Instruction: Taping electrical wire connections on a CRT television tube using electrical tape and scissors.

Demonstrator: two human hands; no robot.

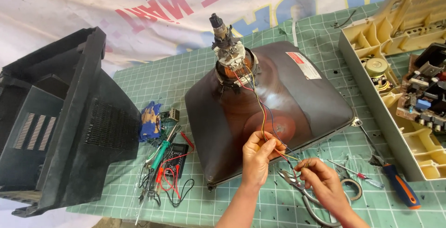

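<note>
Pinching a bundle of thin coloured wires (263,116), the left hand (257,156) has its grip closed on them near the front edge of the tabletop (325,209), just in front of the picture tube (272,112). The right hand (323,179) has its fingers closed on the loose ends of the same wires, with a pair of pliers (297,186) lying just beside it. The wires run up over the tube's dark funnel to the neck assembly (230,53), where they remain attached.

Judging by how things lie, disassembly is well advanced: the tube sits face down out of its black rear housing (60,121), which stands at the left edge, and the beige front shell (395,46) with the circuit board (425,95) lies at the right edge. The wiring at the neck is not yet off. A soldering iron (160,153), a multimeter (174,160) and an orange-handled screwdriver (395,181) lie on the green cutting mat (139,79).
</note>
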